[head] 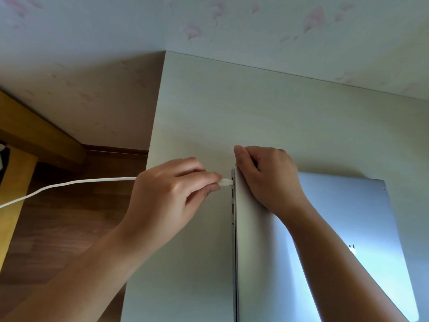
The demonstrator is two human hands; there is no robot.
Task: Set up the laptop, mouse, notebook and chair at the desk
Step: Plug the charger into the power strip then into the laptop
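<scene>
We are looking down at the silver laptop (336,228), which is lying closed and flat on the pale desk (232,112), toward the desk's near right part, its left edge with a row of ports facing the open desk surface. Our right hand (269,180) is resting on the laptop's far left corner, the fingers curling over that corner and the thumb pointing up along the rear edge, so it is gripping the lid there while the palm is lying on the lid. The right forearm is crossing the lid diagonally from the lower right.

Just to the left, our left hand (171,189) is pinching the white plug (225,182) of a white cable (69,184) between thumb and extended fingers, narrow and closed round it. The plug's tip is sitting right at the laptop's left edge, at the topmost port; we cannot tell whether it is fully seated. The left forearm is reaching in from the lower left, the wrist staying level with the desk's left edge.

The cable is trailing leftward from behind the hand, out over the brown wooden floor (69,228), sagging toward the frame's left border. A yellowish wooden piece of furniture (23,140) is standing at the far left, and floral wallpaper (278,26) is covering the wall behind the desk.
</scene>
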